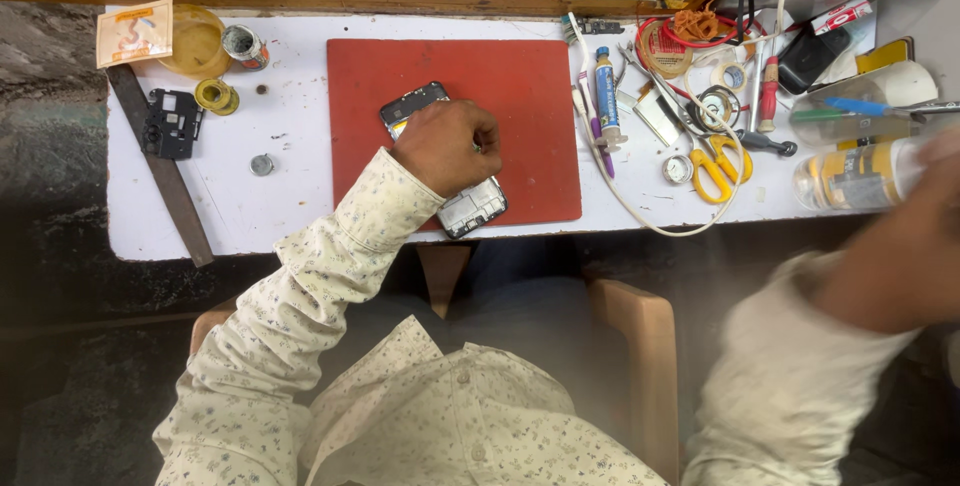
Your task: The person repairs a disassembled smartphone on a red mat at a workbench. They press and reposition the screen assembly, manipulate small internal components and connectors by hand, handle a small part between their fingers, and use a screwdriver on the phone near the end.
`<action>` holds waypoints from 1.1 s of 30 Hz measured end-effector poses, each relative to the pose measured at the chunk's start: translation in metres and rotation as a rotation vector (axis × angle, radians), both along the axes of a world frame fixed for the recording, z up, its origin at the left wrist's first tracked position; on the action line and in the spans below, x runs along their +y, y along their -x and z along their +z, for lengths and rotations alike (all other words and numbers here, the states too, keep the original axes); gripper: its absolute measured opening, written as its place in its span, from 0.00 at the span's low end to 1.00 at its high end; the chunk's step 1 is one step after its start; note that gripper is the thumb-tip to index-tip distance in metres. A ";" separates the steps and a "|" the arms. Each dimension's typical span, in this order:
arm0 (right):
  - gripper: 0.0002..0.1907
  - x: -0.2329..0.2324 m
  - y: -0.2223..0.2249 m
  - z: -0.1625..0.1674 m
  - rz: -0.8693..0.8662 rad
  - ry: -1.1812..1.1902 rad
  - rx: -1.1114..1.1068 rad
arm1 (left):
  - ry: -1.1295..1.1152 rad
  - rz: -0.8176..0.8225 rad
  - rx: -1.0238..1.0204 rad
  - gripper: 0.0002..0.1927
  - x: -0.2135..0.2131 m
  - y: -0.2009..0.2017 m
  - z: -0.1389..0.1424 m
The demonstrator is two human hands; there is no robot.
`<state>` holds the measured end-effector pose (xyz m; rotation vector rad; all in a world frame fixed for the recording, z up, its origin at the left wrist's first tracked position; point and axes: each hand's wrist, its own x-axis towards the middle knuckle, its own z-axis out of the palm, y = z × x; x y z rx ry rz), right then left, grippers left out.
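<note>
hand [448, 146] curled, pressing opened phone [470, 208]

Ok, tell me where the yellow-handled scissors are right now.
The scissors lie on the white table, right of the red mat, beside a small round tin and inside the loop of white cable.

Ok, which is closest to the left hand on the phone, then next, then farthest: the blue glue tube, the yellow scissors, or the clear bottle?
From the left hand on the opened phone, in the head view:
1. Blue glue tube, just off the red mat's right edge.
2. Yellow scissors, farther right on the white table.
3. Clear bottle, at the far right.
</note>
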<state>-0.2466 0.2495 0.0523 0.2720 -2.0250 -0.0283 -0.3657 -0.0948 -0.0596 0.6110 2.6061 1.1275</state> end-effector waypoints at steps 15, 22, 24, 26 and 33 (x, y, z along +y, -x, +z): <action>0.07 -0.140 -0.018 -0.086 0.333 0.771 -0.586 | 0.001 -0.027 -0.002 0.05 -0.001 0.003 -0.002; 0.08 -0.149 -0.027 -0.096 0.384 1.155 -0.745 | -0.008 -0.020 0.018 0.04 0.001 0.004 -0.004; 0.08 -0.161 -0.031 -0.104 0.482 1.226 -0.685 | -0.010 -0.025 0.029 0.04 0.001 0.005 -0.004; 0.09 -0.172 -0.030 -0.111 0.515 1.173 -0.627 | -0.021 -0.015 0.039 0.04 0.002 0.004 -0.004; 0.09 -0.189 -0.010 -0.126 0.460 0.849 -0.514 | -0.012 -0.022 0.040 0.05 0.003 0.007 -0.003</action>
